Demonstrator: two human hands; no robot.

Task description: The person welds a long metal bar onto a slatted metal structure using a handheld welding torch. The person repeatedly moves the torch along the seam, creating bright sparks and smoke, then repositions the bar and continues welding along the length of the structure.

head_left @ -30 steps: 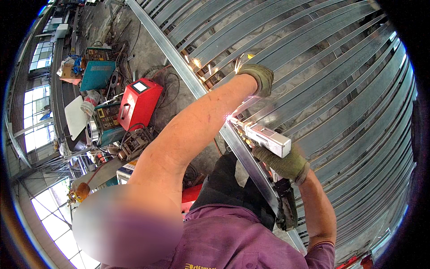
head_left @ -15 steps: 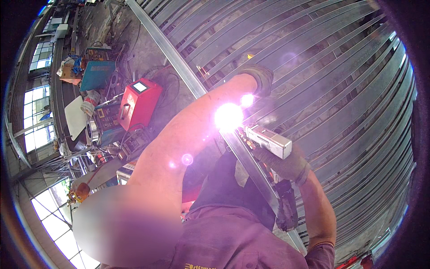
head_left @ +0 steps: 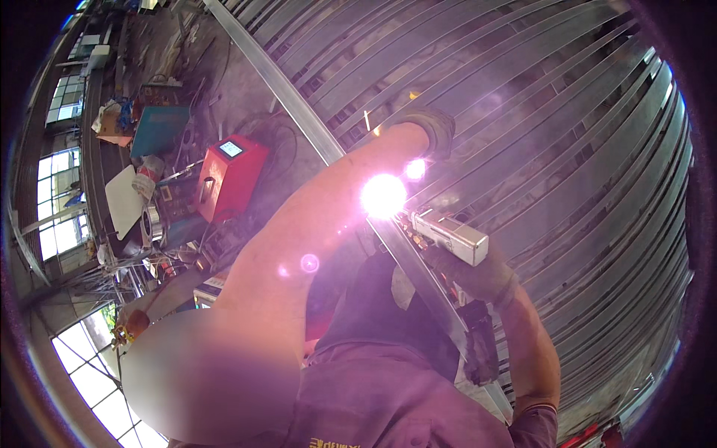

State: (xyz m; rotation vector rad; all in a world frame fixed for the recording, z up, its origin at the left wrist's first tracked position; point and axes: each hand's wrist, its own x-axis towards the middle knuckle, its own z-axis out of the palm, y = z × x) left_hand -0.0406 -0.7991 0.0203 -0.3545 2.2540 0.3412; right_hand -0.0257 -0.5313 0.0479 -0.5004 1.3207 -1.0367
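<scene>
A long bare metal rail [head_left: 299, 119] runs diagonally from the upper left down past my body. My right hand [head_left: 478, 276], in a dark work glove, is closed around a silver, box-bodied welding gun [head_left: 452, 237]. Its tip points into a blinding white-violet glare on the rail, which hides the weld spot. Beyond the glare, my gloved left hand [head_left: 433, 131] is over the parallel steel bars [head_left: 515, 160], its forearm reaching across the rail. The left fingers are mostly hidden, and I cannot tell whether they grip a bar.
To the left stands a red machine [head_left: 231, 179] with a small screen. Behind it are a teal machine [head_left: 160, 128], a white panel [head_left: 123, 200] and a wire spool [head_left: 152, 222]. A dark bundle [head_left: 478, 343] hangs beside the rail near my right forearm. Steel bars fill the right side.
The welding gun and the glare have shifted very slightly to the right. A thin bright streak now shows near my left wrist. Both hands stay in nearly the same place.
</scene>
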